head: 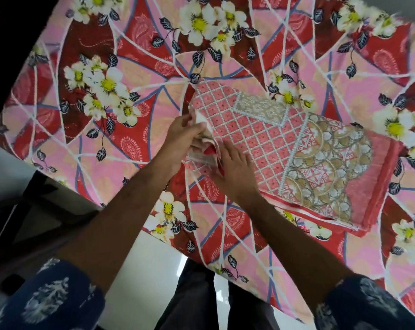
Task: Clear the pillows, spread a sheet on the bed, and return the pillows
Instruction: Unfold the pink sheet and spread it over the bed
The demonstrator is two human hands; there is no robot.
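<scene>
1. Two hands meet at the near corner of a folded sheet (285, 148): your left hand (187, 136) pinches the pale layered edge between thumb and fingers, and your right hand (235, 172) rests just beside it, fingers extended and flat on the fabric, gripping nothing.
2. Beyond your hands the folded sheet stretches away to the right as a thick flat rectangle, coral pink with a stitched white lattice, then beige and grey scalloped medallions.
3. Under it and all around your hands lies the bed (130, 67), covered in a smooth red and pink floral print with white flowers.
4. No pillows show near your hands, so clearing looks done; unfolding is only beginning, and spreading plus returning pillows remain.
</scene>
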